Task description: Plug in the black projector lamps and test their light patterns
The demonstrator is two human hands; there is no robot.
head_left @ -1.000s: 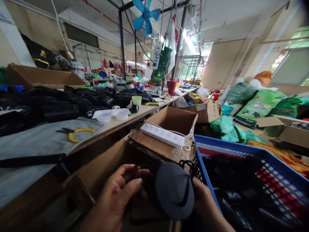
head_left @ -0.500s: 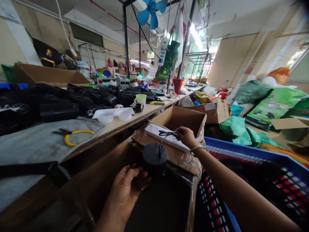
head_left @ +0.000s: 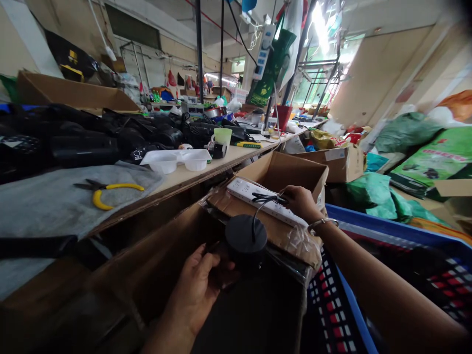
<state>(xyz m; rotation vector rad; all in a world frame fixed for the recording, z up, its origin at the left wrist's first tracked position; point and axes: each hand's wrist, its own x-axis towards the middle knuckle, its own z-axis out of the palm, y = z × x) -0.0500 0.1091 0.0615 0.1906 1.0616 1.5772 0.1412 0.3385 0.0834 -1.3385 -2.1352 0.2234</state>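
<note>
A black round device (head_left: 246, 238) with a cable rising from its top is over the open cardboard box. My left hand (head_left: 202, 282) is beside its lower left, fingers curled around a dark part that is hard to make out. My right hand (head_left: 300, 200) pinches the bundled black cable (head_left: 266, 198) above a white power strip (head_left: 241, 189). That strip lies on a cardboard flap (head_left: 224, 203) at the box's far side.
On the table (head_left: 217, 166) at the left are yellow-handled pliers (head_left: 99, 191), a white plastic tray (head_left: 177, 160), a pale green cup (head_left: 222, 135) and many black devices (head_left: 84, 147). A blue basket (head_left: 354, 305) stands at the right.
The view has shifted, so the table, box and hands sit differently in it. Both hands keep nearly the same places by the round device and the cable.
</note>
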